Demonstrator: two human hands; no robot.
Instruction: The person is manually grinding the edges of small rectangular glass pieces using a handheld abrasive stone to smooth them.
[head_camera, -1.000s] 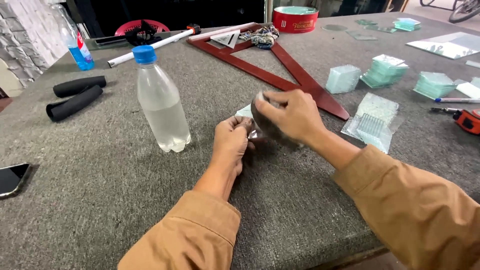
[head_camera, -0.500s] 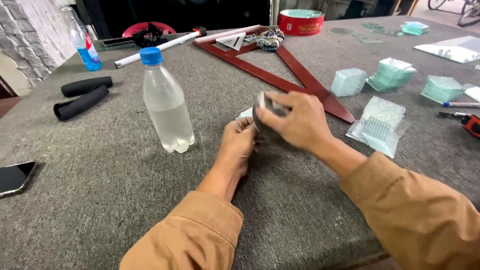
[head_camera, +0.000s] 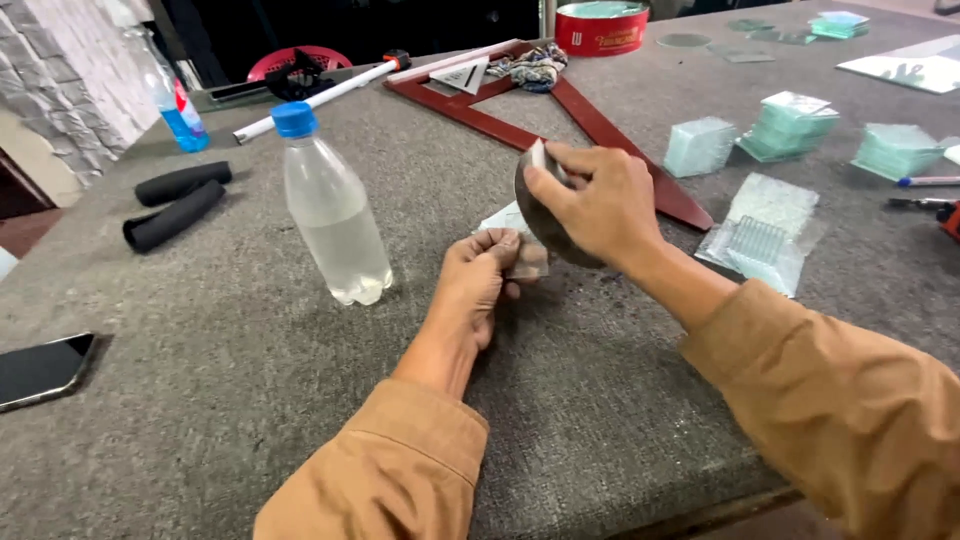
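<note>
Two hands work at the middle of the counter (head_camera: 200, 400), a flat top covered in coarse grey felt-like fabric. The right hand (head_camera: 600, 205) is closed around a round glass disc (head_camera: 545, 225), dark and smooth, held on edge above the counter with the thumb pressed over its upper rim. The left hand (head_camera: 480, 285) is pinched on a small brownish abrasive pad (head_camera: 525, 262), which lies against the lower edge of the disc. By the look of it, the step in hand is edge dressing: the pad is applied to the rim of the disc. The next move calls for a firm grip on the disc, light pad pressure, and rotation of the disc so that a fresh part of the rim meets the pad. Fingers should stay off any raw glass edge.

Surrounding items:
- Clear plastic bottle (head_camera: 335, 215), blue cap, ribbed body, partly filled with liquid, upright just left of the left hand.
- Red-brown triangular frame (head_camera: 600, 125), rigid and straight-edged, flat behind the hands.
- Stacks of small pale-green glass squares (head_camera: 790, 125), to the right.
- Clear plastic bag (head_camera: 765, 235), crinkled, near the right forearm.
- Two black foam grips (head_camera: 175, 200), cylindrical, at far left.
- Phone (head_camera: 40, 370), dark screen, at the left edge.
- Red round tin (head_camera: 602, 28), at the far side.
</note>
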